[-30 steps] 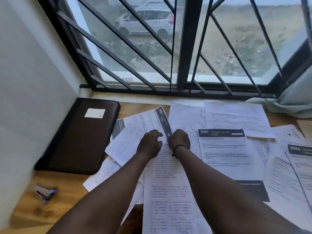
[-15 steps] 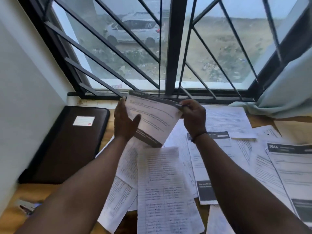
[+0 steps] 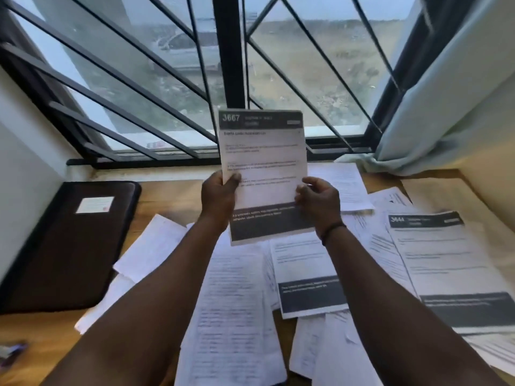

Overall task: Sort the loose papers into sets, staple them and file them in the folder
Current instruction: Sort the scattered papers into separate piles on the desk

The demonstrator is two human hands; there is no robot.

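Holding one printed sheet (image 3: pixel 262 168) up in the middle of the frame, in front of the barred window (image 3: pixel 172 79), so the header with the big number on a dark band faces me. My left hand (image 3: pixel 218 200) grips its left edge, thumb on the front and the rest of the fingers curled behind. My right hand (image 3: pixel 317 200) is at the right edge near the dark footer band, fingers bent round the paper, though it's blurry enough that I can't say how firmly it pinches. Below my arms, the loose papers (image 3: pixel 234 302) are spread all over the wooden desk (image 3: pixel 41 338), overlapping each other, some handwritten-looking, some printed with the same dark bands, including one numbered sheet (image 3: pixel 446 263) at the right of the frame. At the left lies the dark folder (image 3: pixel 67 252), closed and flat with a white label on top, just beside the paper pile. Pale curtain (image 3: pixel 446 93) hangs in the upper right.
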